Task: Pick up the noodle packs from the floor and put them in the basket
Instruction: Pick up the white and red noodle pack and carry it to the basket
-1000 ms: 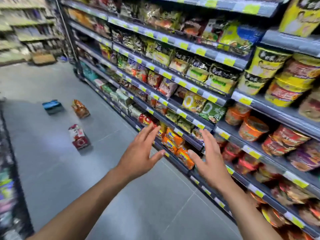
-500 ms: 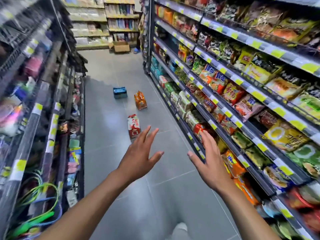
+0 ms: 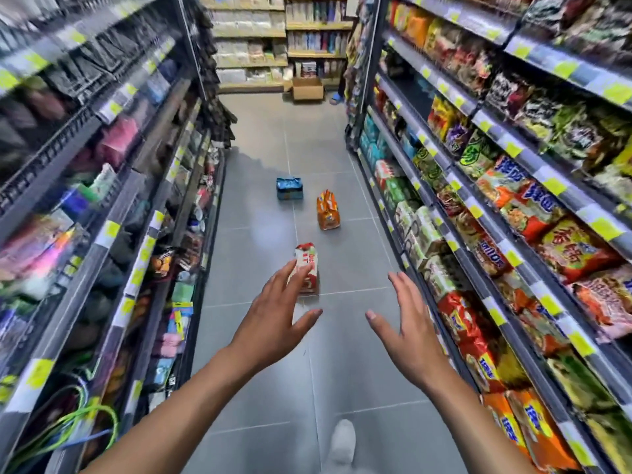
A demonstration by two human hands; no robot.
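Observation:
Three noodle packs lie on the grey aisle floor ahead of me. Nearest is a red and white pack (image 3: 309,260), partly covered by my fingers in the picture. An orange pack (image 3: 328,210) stands further on to the right, and a blue pack (image 3: 289,188) lies beyond it to the left. My left hand (image 3: 275,314) and my right hand (image 3: 405,318) are stretched forward at mid-height, palms down, fingers spread, holding nothing and well above the floor. No basket is in view.
Stocked shelves line both sides of the narrow aisle, noodle bags on the right (image 3: 513,206), mixed goods on the left (image 3: 113,186). A cardboard box (image 3: 307,90) sits at the far end. My white shoe (image 3: 342,441) shows at the bottom.
The view has swung left from the right-hand shelves to look straight down the aisle. The packs now sit centred ahead. Both hands stay open and raised.

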